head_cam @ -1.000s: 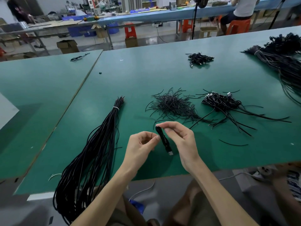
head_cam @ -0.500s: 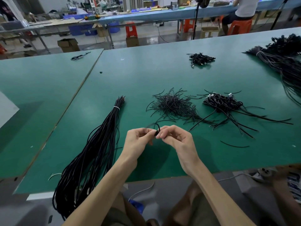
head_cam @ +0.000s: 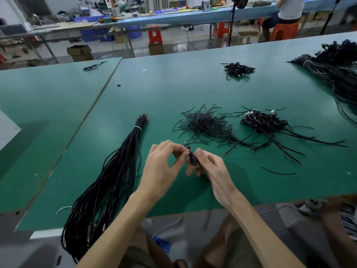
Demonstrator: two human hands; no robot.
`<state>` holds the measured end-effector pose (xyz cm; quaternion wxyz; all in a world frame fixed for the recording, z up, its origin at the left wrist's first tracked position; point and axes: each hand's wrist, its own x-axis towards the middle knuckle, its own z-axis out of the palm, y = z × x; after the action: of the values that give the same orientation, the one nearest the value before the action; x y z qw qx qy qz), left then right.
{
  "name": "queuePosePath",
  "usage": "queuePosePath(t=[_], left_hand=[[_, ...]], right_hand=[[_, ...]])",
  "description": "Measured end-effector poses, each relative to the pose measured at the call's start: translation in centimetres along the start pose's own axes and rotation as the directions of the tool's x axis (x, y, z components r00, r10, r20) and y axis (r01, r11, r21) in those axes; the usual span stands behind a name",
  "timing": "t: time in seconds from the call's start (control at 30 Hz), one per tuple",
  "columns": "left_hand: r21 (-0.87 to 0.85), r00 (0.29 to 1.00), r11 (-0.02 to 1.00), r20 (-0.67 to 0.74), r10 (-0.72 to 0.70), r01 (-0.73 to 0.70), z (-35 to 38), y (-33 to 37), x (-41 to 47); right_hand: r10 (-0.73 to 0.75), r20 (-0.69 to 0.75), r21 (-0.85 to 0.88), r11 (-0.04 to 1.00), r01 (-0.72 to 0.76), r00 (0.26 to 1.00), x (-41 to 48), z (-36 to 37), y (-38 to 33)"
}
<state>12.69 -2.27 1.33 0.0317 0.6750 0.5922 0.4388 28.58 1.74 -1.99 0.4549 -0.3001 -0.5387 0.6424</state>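
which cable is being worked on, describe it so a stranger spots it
On the green table, look near its front edge, where the left hand and right hand meet. Pinched between them is a small bunched black cable; unlike the loose piles behind and the long bundle at left, it alone is held.

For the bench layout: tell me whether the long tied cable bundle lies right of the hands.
No, the tied cable bundle lies to the left of the left hand.

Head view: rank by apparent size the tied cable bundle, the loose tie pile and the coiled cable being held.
1. tied cable bundle
2. loose tie pile
3. coiled cable between left hand and right hand; nearest, yet clearly smallest.
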Motion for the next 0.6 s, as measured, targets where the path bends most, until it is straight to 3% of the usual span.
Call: queuePosePath(t=[0.2,0.4,0.6], left_hand=[[-0.131,0.990,0.981,0.032,-0.139,0.142,0.3,0.4,-0.5],[-0.330,0.956,0.897,0.124,-0.266,0.293,0.1,0.9,-0.1],[-0.531,0.862,0.679,0.313,-0.399,0.507,-0.1,0.8,0.1]], right_hand=[[-0.065,-0.021,-0.095,0.993,0.063,0.998,0.1,0.0,0.4],[-0.127,-0.161,-0.128,0.986,0.107,0.979,0.1,-0.2,0.9],[-0.143,-0.182,-0.120,0.985,0.122,0.973,0.1,-0.3,0.8]])
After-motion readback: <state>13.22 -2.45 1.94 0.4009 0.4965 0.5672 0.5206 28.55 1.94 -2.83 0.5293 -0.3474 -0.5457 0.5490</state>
